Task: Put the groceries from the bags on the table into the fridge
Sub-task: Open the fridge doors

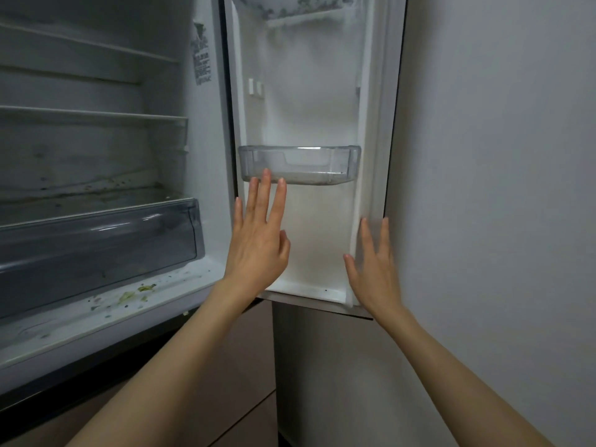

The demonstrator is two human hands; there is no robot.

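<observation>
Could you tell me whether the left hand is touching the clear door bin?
Cannot tell. In the head view the left hand's fingertips overlap the door bin, which hides any contact or gap.

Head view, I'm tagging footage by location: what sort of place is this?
Likely a home kitchen: an open fridge with bare shelves, a clear door bin, and cabinet drawers below.

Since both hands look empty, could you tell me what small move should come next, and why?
Probably draw both hands back and turn to fetch groceries: the left hand and right hand hold nothing, the fridge door already stands open, and its door bin looks empty.
</observation>
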